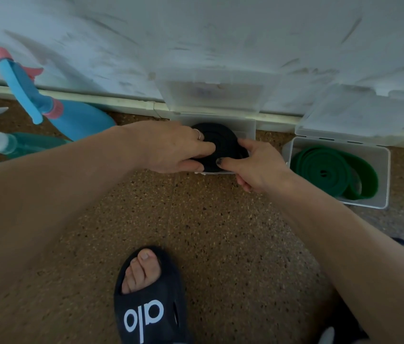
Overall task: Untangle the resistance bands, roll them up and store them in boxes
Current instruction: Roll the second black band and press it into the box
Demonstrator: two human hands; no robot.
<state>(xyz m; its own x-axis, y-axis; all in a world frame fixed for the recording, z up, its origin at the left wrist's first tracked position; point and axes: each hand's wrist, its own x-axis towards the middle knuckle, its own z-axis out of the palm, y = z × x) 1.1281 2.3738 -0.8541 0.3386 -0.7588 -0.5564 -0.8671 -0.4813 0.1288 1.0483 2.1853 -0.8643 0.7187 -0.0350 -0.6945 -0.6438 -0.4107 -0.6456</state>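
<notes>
A rolled black resistance band (223, 141) sits in an open clear plastic box (249, 126) on the floor against the wall. My left hand (171, 147) lies over the roll's left side, fingers across its top and thumb at its near edge. My right hand (258, 162) grips the roll's right near edge with thumb and fingers. A second clear box (383, 180) to the right holds a coiled green band (324, 168), its lid standing open.
A blue spray bottle (47, 105) with a pink trigger lies tilted at the left by the baseboard, a teal bottle (34, 142) below it. My foot in a black slide sandal (146, 299) stands on the speckled brown floor. A scuffed white wall rises behind.
</notes>
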